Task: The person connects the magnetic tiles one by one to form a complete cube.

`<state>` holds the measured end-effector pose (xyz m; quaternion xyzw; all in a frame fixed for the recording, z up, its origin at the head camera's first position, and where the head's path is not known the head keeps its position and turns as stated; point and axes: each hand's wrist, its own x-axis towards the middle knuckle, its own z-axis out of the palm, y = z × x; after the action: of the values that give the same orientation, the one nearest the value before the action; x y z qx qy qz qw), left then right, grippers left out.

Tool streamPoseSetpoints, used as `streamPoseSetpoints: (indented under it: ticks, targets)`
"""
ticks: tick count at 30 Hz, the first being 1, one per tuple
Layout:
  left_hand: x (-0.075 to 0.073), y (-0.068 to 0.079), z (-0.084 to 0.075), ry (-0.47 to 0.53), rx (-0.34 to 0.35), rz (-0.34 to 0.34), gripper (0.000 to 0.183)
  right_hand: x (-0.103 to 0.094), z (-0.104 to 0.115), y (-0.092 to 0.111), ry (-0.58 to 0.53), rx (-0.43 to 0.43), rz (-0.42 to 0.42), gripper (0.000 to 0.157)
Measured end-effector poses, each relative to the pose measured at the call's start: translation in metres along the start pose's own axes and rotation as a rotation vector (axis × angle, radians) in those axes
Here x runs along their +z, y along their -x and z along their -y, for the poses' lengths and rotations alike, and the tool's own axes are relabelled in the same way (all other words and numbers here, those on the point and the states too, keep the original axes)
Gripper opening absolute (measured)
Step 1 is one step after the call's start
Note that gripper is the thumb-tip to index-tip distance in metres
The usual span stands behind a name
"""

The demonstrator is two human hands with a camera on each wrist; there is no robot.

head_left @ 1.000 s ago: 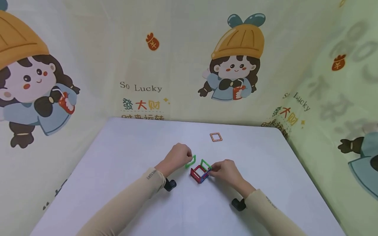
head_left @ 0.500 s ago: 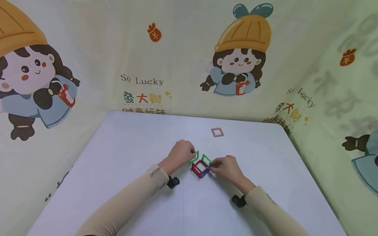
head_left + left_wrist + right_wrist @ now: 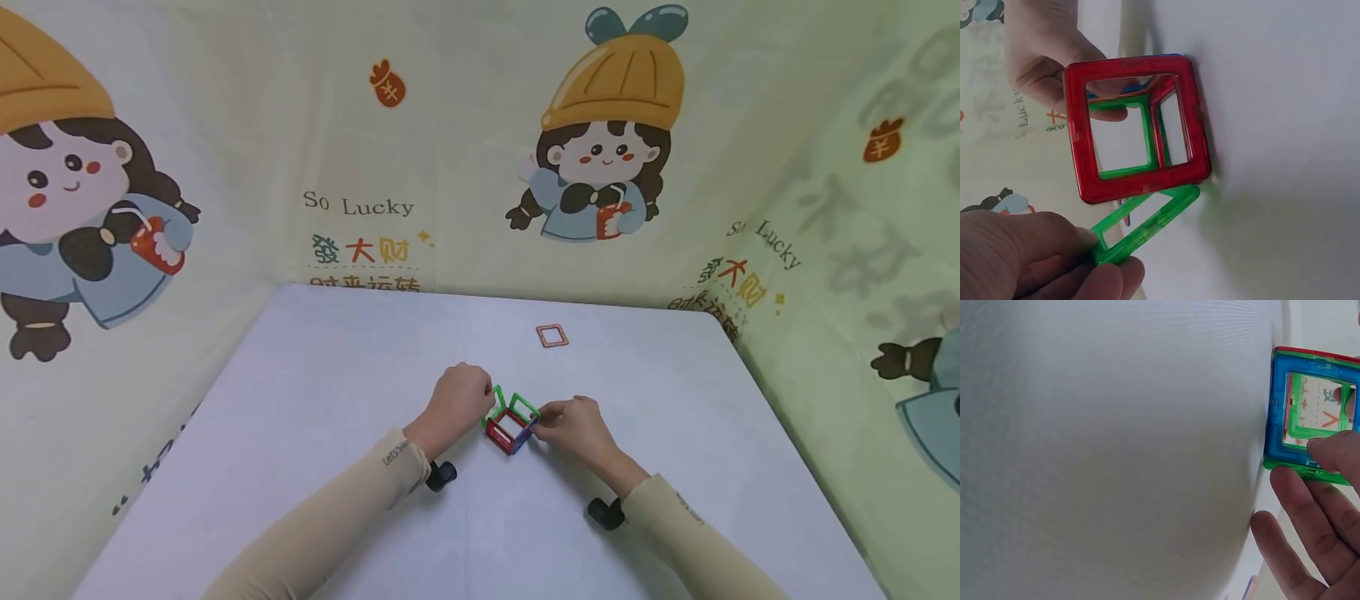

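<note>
My left hand [image 3: 459,402] pinches a green square magnetic tile [image 3: 1141,232] between thumb and fingers. In the left wrist view this tile stands at an angle against the side of a small box of open-framed magnetic tiles, one edge close to the lower edge of the upright red tile [image 3: 1141,188]. A blue tile [image 3: 1277,406] and another green tile [image 3: 1147,134] form further walls, and a red tile lies as the base. From the other side my right hand [image 3: 579,431] grips the box at the blue tile, thumb tip over its frame and fingers at the neighbouring green edge.
An orange square tile [image 3: 557,344] lies flat farther back on the white table [image 3: 360,358]. Patterned cloth [image 3: 465,167] rises behind the table and on both sides. A small black camera is worn on each wrist.
My left hand has brought its green tile rightward up to the box and turned it more upright. The right hand keeps its hold, and the box stays about where it was.
</note>
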<state>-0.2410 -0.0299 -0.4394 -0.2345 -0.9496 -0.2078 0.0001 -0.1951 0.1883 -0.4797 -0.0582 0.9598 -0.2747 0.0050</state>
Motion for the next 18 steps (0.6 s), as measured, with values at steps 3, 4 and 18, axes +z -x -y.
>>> streamPoseSetpoints:
  ticks: [3, 4, 18]
  targets:
    - [0.002, 0.003, 0.0, -0.013, 0.022, -0.028, 0.022, -0.001, 0.0, -0.001, 0.004, -0.006, 0.006, 0.014]
    - [0.002, 0.003, -0.001, -0.004, 0.034, -0.035, 0.021, -0.001, 0.001, -0.001, 0.011, -0.009, 0.004, 0.013]
    - [0.003, 0.012, 0.002, 0.123, -0.032, 0.105, 0.015, 0.001, 0.013, 0.009, 0.056, -0.053, -0.012, 0.021]
